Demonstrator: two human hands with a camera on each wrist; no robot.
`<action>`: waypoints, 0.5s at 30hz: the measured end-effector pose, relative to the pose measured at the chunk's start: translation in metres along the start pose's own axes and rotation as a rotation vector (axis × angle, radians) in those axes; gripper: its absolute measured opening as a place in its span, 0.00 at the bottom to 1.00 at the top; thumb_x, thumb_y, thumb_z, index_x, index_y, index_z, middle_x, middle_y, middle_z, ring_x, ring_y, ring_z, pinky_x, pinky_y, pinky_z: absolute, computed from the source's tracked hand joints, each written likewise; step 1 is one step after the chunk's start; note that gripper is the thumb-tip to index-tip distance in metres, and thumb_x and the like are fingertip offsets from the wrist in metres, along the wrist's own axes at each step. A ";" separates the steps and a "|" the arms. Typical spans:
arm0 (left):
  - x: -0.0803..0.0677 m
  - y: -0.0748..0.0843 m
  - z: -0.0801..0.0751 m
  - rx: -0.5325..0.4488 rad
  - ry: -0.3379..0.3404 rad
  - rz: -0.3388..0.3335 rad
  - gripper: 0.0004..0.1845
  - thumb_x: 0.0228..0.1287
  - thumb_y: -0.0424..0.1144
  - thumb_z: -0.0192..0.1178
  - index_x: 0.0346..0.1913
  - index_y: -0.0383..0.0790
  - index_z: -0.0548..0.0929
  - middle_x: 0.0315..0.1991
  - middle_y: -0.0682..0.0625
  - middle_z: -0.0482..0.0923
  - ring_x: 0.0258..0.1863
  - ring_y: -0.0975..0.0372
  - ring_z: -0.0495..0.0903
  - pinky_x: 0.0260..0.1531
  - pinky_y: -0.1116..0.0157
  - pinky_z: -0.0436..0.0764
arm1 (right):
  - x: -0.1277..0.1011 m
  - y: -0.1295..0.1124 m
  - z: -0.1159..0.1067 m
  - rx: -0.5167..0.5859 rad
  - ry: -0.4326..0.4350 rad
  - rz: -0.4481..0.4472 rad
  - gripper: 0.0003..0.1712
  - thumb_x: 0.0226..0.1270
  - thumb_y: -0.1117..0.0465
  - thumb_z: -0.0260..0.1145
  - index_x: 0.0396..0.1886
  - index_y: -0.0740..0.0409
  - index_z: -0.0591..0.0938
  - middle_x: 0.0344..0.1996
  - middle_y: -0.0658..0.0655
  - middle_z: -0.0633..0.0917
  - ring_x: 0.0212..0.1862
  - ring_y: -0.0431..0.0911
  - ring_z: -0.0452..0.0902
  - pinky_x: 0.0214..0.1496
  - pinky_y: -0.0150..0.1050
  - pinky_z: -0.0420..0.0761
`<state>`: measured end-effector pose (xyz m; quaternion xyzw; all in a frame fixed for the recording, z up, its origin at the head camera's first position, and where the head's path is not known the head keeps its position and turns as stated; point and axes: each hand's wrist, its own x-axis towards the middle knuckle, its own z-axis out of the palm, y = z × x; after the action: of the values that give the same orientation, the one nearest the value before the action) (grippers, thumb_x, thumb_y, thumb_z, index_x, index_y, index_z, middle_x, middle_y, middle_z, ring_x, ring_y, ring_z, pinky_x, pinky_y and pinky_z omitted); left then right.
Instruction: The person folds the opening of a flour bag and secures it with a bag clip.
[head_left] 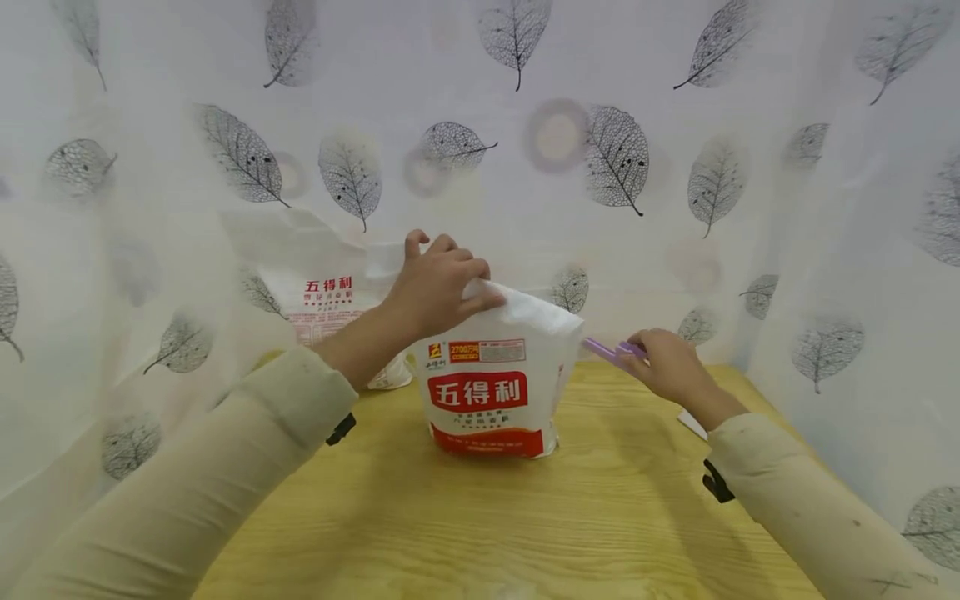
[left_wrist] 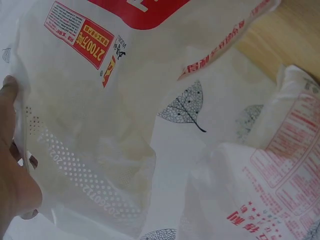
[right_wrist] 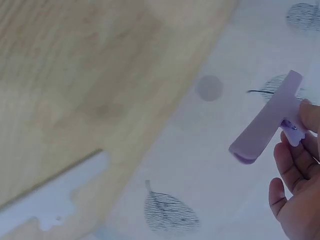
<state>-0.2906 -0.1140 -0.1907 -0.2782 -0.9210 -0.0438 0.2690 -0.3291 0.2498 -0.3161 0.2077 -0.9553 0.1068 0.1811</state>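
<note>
A white flour bag with red print stands upright on the table, its upper part drawn up. My left hand grips the bag's top edge, thumb on the near side; the left wrist view shows the bag's dotted top band beside that hand. To the right of the bag, my right hand pinches a purple bag-sealing clip by its grip tabs. The clip's long bar points left, its end close to the bag's upper right corner in the head view.
Behind and left stands a second white bag with red print, its loose top reaching up. A pale clip lies on the wooden table near the right edge. A leaf-patterned curtain hangs around the table's back and sides.
</note>
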 end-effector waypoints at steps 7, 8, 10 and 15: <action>0.001 -0.001 0.007 -0.009 0.018 0.006 0.15 0.65 0.57 0.64 0.43 0.50 0.87 0.43 0.53 0.85 0.53 0.55 0.74 0.66 0.41 0.50 | 0.014 -0.035 -0.044 0.075 0.221 -0.127 0.17 0.68 0.61 0.68 0.48 0.71 0.81 0.37 0.66 0.84 0.37 0.54 0.77 0.38 0.49 0.77; 0.002 -0.002 0.008 -0.010 0.023 0.011 0.14 0.65 0.56 0.64 0.42 0.50 0.87 0.42 0.53 0.85 0.52 0.55 0.74 0.66 0.41 0.51 | 0.016 -0.040 -0.050 0.089 0.256 -0.151 0.16 0.67 0.62 0.69 0.47 0.71 0.81 0.36 0.65 0.84 0.36 0.54 0.77 0.38 0.47 0.76; 0.004 -0.001 0.008 -0.010 0.034 0.024 0.14 0.65 0.55 0.64 0.42 0.50 0.87 0.42 0.53 0.85 0.52 0.55 0.74 0.66 0.41 0.51 | 0.019 -0.050 -0.063 0.111 0.321 -0.205 0.16 0.63 0.65 0.71 0.45 0.72 0.81 0.33 0.64 0.84 0.34 0.53 0.77 0.36 0.45 0.75; 0.006 -0.001 0.009 -0.013 0.050 0.048 0.13 0.65 0.54 0.64 0.43 0.49 0.87 0.41 0.53 0.85 0.50 0.55 0.74 0.66 0.41 0.52 | 0.025 -0.069 -0.082 0.151 0.384 -0.311 0.14 0.57 0.68 0.74 0.41 0.69 0.82 0.30 0.61 0.85 0.32 0.49 0.77 0.35 0.40 0.72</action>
<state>-0.2999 -0.1093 -0.1954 -0.3006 -0.9068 -0.0502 0.2911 -0.2957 0.2022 -0.2225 0.3410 -0.8494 0.1861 0.3573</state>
